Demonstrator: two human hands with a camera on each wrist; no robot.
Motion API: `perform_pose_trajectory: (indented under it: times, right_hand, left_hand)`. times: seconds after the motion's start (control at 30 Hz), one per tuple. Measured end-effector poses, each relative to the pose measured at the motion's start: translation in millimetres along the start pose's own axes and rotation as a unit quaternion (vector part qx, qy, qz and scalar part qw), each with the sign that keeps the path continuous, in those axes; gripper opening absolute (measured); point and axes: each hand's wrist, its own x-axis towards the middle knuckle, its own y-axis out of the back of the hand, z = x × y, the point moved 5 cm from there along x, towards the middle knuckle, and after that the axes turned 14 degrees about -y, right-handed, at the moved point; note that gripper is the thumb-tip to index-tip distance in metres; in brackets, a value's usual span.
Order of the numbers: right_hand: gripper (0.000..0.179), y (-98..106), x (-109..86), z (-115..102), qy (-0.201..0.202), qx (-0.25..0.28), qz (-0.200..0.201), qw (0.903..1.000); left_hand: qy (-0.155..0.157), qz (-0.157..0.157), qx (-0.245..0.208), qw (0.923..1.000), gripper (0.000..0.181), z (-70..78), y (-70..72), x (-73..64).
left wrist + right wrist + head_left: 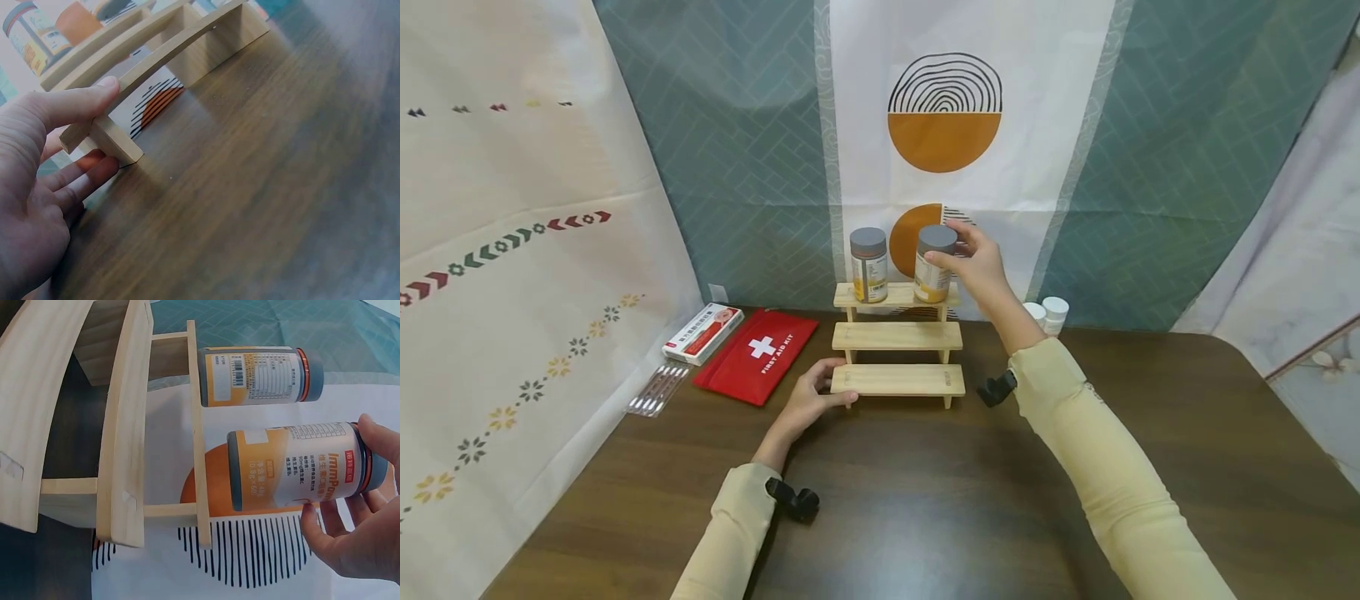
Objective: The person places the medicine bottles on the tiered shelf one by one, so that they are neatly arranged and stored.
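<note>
R hand (977, 265) gripping grey-lidded supplement jar (934, 265) on top tier of wooden step shelf (898, 336), 2nd jar (868, 265) beside it, L hand (814, 398) pinching bottom tier's left end, on dark table (925, 500).

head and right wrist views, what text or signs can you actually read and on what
"FIRST AID KIT" with a white cross: red pouch.
"Imm..." cut off by the fingers: held bottle.
Barcode and table, too small to read: second bottle.
Print blurred: red and white box.
</note>
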Motion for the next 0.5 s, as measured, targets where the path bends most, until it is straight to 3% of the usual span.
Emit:
perform_pose_trajectory:
  times: [0.5]
  right_hand:
    - [0.067,-11.1,22.8,-3.3,-0.014,0.000,-0.003,0.9999]
  left_hand:
    - [-0.005,0.000,-0.003,1.0000,0.057,-1.9,-0.1,0.0]
